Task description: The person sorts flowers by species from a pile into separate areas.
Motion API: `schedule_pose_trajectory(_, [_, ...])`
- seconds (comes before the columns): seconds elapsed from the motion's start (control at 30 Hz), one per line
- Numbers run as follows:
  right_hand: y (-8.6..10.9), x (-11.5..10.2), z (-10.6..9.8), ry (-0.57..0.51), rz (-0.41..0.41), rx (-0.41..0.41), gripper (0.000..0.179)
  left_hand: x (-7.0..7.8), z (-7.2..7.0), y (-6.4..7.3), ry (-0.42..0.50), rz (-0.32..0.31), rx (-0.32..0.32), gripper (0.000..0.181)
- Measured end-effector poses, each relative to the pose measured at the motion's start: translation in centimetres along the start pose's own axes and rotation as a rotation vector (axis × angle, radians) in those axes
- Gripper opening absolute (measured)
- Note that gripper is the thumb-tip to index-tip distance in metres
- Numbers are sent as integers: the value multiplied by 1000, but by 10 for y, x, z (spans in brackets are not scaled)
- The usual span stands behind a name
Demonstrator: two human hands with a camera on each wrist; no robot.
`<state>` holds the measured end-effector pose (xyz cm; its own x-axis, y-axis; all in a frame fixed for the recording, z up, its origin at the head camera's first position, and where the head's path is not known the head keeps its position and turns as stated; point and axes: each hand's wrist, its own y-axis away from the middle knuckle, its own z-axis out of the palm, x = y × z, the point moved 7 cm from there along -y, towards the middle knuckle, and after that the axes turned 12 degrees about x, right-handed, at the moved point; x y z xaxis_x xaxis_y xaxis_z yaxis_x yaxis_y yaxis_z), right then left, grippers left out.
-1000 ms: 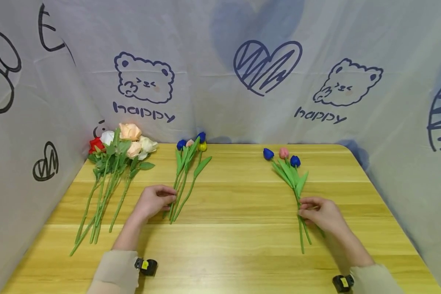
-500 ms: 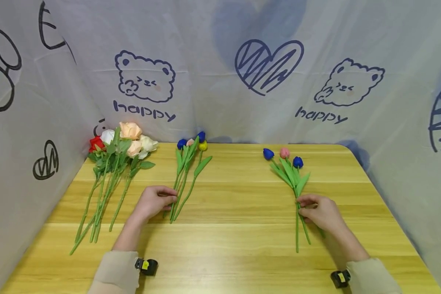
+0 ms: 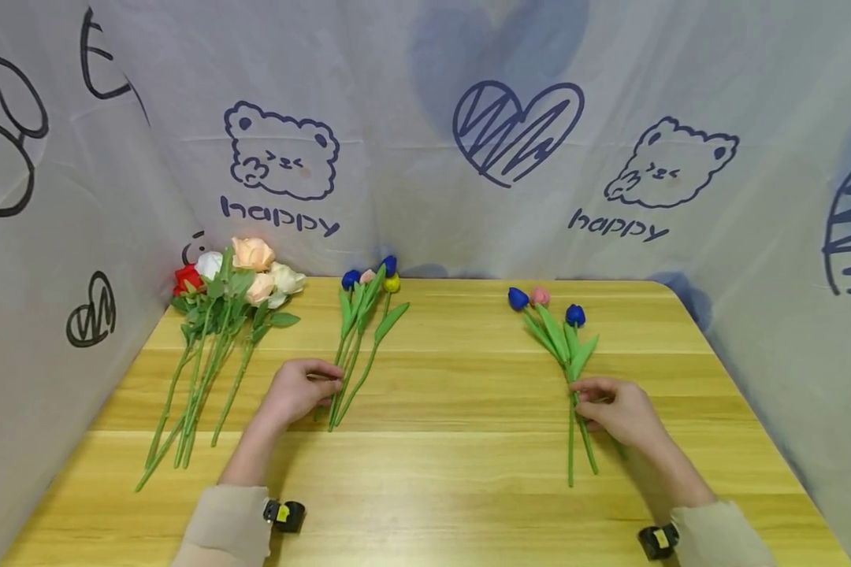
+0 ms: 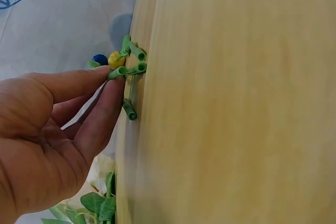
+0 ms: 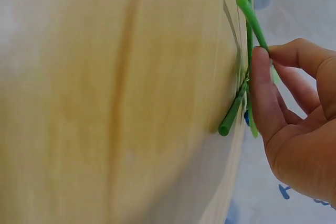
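My left hand (image 3: 301, 391) pinches a green stem in a small bunch of tulips (image 3: 359, 311) on the table, with blue, yellow and pale pink heads. In the left wrist view, thumb and fingertips meet at one stem end (image 4: 116, 73), while other stem ends lie beside it. On the right, my right hand (image 3: 620, 409) pinches a stem among three tulips: a blue tulip (image 3: 518, 298), a pink tulip (image 3: 540, 296) and another blue tulip (image 3: 575, 315). Their stems cross near my fingertips. The right wrist view shows the pinched green stem (image 5: 253, 22); exactly which tulip it belongs to is unclear.
Several roses (image 3: 252, 253), red, white, cream and peach, lie at the left of the wooden table (image 3: 454, 472), stems toward the front. A printed cloth (image 3: 411, 173) hangs behind and along both sides.
My right hand shifts slightly left. The pink tulip head has moved left toward the first blue one, the other blue head slightly right, and the longest stem end left. My left hand stays nearly still.
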<state>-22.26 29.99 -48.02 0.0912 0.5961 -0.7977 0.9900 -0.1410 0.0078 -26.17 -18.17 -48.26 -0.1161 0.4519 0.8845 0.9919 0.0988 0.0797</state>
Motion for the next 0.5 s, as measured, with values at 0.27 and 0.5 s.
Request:
schedule_pose_trajectory(0.27, [3,-8,-2,-111,12,44,39,10,-3,9,-88,17,46,28])
schedule_pose_trajectory(0.5, [7,-32,-5,-276,0,149,43,38,-1,18,-6,68,138,30])
